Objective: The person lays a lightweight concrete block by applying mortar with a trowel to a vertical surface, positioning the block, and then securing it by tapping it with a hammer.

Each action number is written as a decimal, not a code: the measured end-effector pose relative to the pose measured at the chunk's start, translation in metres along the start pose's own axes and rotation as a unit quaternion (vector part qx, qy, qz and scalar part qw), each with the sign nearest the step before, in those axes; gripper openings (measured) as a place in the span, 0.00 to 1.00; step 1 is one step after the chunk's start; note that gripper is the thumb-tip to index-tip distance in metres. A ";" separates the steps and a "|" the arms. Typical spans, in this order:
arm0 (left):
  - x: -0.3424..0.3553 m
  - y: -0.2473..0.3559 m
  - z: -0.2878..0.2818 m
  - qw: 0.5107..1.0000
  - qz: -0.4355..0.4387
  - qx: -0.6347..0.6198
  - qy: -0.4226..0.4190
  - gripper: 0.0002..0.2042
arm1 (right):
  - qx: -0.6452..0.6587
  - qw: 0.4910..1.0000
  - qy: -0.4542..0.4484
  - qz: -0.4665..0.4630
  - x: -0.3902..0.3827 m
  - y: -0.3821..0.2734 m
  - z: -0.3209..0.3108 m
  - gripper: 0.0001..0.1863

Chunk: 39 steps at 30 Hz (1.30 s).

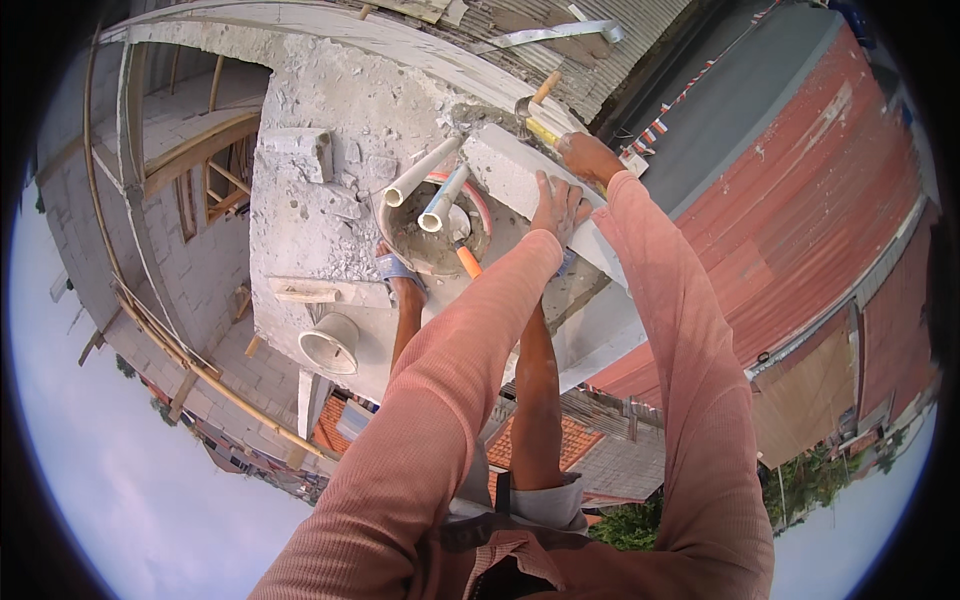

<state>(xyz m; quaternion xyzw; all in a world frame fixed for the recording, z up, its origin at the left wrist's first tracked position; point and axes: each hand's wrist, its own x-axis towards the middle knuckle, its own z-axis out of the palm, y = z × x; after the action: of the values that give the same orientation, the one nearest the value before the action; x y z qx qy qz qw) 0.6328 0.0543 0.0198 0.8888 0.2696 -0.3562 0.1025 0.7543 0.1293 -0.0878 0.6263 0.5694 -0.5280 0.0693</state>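
My left hand [558, 208] rests on a pale lightweight block [505, 160], its fingers spread over the surface. Just right of it, my right hand [585, 158] is closed on a narrow yellow bar [543, 131] lying along the block's far edge. Beyond that bar is a wooden-handled tool [545, 87] with a grey metal head. Left of the block, two white pipes [421, 174] lie across a round bucket [408, 240] with grey mortar in it. A trowel with an orange handle [468, 261] stands in the bucket.
My sandalled feet [398, 270] are on a rubble-strewn concrete ledge [300, 230]. A white bucket [330, 345] and broken blocks [300, 150] lie left. Unfinished walls with bamboo poles [140, 300] drop away left; red metal roofing [780, 230] and bunting [660, 125] are below right.
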 end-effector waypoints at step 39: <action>-0.009 -0.006 0.009 0.998 -0.007 -0.054 0.018 0.22 | 0.095 0.994 0.028 0.049 -0.052 -0.023 -0.016 0.27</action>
<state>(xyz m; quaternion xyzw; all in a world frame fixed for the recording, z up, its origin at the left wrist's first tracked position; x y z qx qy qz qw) 0.6190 0.0523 0.0192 0.8860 0.2970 -0.3260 0.1432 0.7561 0.1150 -0.0310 0.6715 0.4868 -0.5582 0.0195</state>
